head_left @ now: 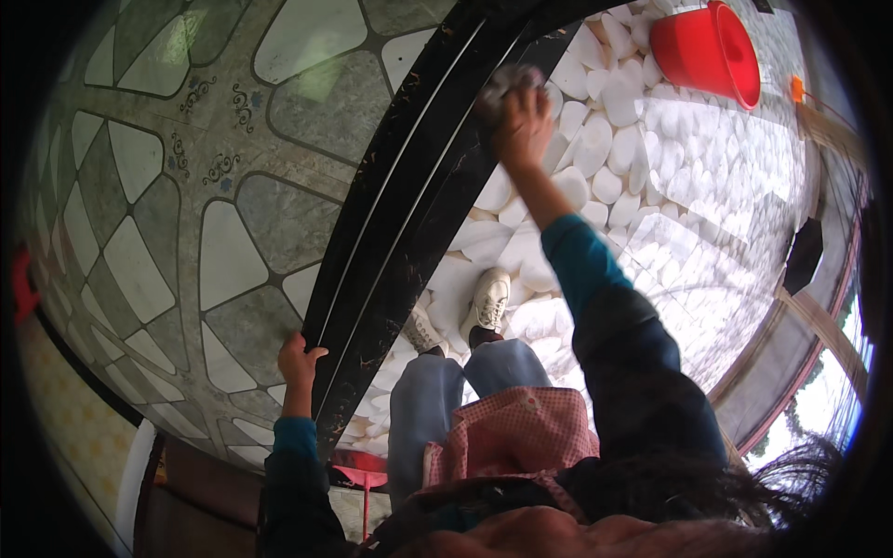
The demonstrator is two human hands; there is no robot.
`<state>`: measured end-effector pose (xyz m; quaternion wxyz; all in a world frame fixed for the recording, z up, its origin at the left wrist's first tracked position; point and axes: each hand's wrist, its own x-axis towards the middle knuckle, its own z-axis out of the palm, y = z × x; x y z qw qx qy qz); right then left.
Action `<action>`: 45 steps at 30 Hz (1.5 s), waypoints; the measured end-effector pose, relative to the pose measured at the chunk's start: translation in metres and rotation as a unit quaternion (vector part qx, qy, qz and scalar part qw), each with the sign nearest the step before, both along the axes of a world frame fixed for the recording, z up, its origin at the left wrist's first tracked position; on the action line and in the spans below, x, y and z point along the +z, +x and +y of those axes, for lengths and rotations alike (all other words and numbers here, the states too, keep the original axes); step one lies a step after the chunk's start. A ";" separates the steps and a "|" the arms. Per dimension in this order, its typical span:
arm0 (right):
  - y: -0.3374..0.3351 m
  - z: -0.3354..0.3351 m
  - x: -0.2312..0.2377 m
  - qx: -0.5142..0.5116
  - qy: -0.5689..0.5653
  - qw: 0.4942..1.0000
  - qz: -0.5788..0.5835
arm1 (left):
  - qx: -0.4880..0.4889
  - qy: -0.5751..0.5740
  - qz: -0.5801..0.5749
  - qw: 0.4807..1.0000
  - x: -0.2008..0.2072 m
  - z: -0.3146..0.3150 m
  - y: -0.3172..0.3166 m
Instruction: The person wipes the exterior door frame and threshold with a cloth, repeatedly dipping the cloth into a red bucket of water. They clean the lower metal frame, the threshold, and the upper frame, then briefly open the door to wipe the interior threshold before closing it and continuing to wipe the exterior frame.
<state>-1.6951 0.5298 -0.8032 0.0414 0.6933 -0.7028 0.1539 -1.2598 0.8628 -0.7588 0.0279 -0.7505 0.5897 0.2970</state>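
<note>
My right hand (524, 130) reaches forward with its fingers closed over a dark greyish, crumpled rag (508, 84), blurred. The rag presses on the far part of a black sliding-door track (398, 219) with thin pale rails running along it. My left hand (299, 365) leans at the near left edge of the same track. Its thumb stands apart, pointing right, and nothing shows in it; the fingertips are partly hidden. Small brown bits of debris lie along the black surface.
Left of the track lies a patterned grey-and-white tile floor (233, 256). To the right are white pebble-patterned tiles (595, 139) under my shoes (488, 299). A red bucket (702, 51) stands at the far right. A red dustpan (358, 465) with a handle sits by my left leg.
</note>
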 end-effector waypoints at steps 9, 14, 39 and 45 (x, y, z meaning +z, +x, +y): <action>0.119 0.237 0.047 0.225 0.342 0.899 -0.158 | 0.023 0.107 -0.091 0.990 0.010 0.000 -0.013; 0.090 0.275 0.103 -0.031 0.602 0.589 -0.538 | 0.040 -0.042 -0.077 0.995 0.060 0.005 -0.099; -0.060 0.257 0.541 0.060 0.292 0.488 -0.820 | 0.008 0.099 0.596 0.797 0.513 -0.102 -0.299; -0.079 0.250 0.530 0.023 0.218 0.189 -0.957 | -0.045 0.193 0.680 0.706 0.576 -0.136 -0.328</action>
